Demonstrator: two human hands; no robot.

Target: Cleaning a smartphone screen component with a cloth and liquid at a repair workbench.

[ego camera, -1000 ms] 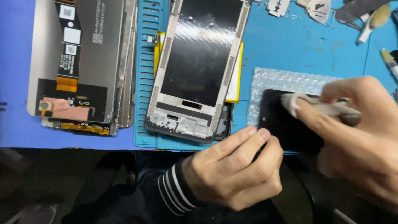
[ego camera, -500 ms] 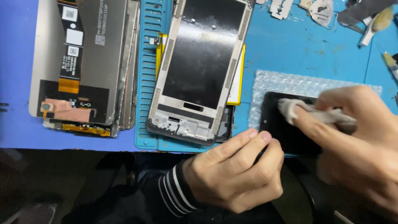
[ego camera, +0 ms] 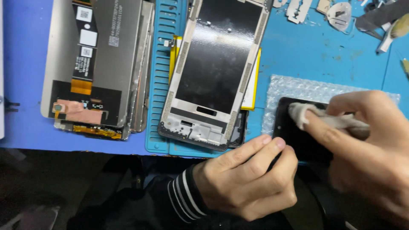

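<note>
At the lower right of the frame, a small black phone screen lies on a sheet of bubble wrap, which rests on the blue surface. The right hand is closed around a crumpled grey-white cloth and presses it down on the top of the black screen. The left hand, at the bottom middle, is loosely curled with nothing in it, and its fingertips touch the left edge of the black screen. A black sleeve with white stripes covers the wrist. Just left of the bubble wrap, in the middle of the frame, a silver phone frame lies tilted on a blue ridged mat, with a yellow piece peeking out under it. At the upper left sits a stack of screen panels lying back side up, with orange strips near the bottom. Small metal bits lie at the upper right.
</note>
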